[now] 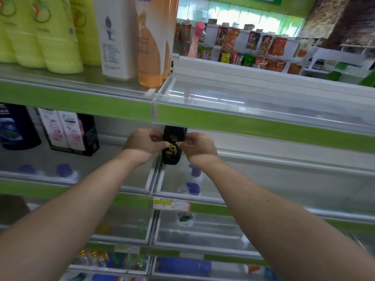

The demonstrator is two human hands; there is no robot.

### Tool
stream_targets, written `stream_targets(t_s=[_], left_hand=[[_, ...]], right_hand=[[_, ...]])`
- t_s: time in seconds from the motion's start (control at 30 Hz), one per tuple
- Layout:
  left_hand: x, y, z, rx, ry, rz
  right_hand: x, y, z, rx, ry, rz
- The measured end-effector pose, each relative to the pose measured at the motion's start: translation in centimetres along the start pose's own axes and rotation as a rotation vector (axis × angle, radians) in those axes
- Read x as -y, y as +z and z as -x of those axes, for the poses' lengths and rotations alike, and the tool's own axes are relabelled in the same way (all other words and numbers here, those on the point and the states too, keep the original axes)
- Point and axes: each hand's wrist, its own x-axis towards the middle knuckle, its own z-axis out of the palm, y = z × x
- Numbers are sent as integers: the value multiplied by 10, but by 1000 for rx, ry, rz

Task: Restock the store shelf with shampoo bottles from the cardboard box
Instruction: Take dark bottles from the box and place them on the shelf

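Note:
A black shampoo bottle (172, 147) with a yellow sunflower on its label stands upright at the left end of the second shelf (263, 159), its top hidden behind the green shelf strip above. My left hand (145, 144) grips its left side with curled fingers. On the bottle's right side, my right hand (197, 146) pinches it. The cardboard box is out of view.
The top shelf holds yellow-green bottles (40, 37), a white bottle (115, 37) and an orange bottle (152, 47). Dark and pink-white bottles (67, 130) stand left on the second shelf. A purple-capped pump bottle (192, 179) sits one shelf lower. Snack racks (253, 49) stand behind.

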Motion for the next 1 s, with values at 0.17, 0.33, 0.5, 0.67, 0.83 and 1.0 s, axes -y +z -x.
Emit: stream_targets(t_s=[0.17,0.33,0.5,0.67,0.83,1.0], left_hand=[[-1,-6,11,-115,-23,-92],[-36,5,53,-265,51,-41],[-77,48,114,-128,177,82],[-101,108,183,16,196,26],[-103,180,251,101,107,10],[-93,266,329,198,-67,-44]], right_hand=[[-10,-10,21,17,86,-57],[-21,-32,59,31,-44,-11],[-47,-61,108,60,-69,-134],[-131,-104,163,165,21,-198],[-236,-159,221,217,146,-172],[-347,-213,269,336,269,-86]])
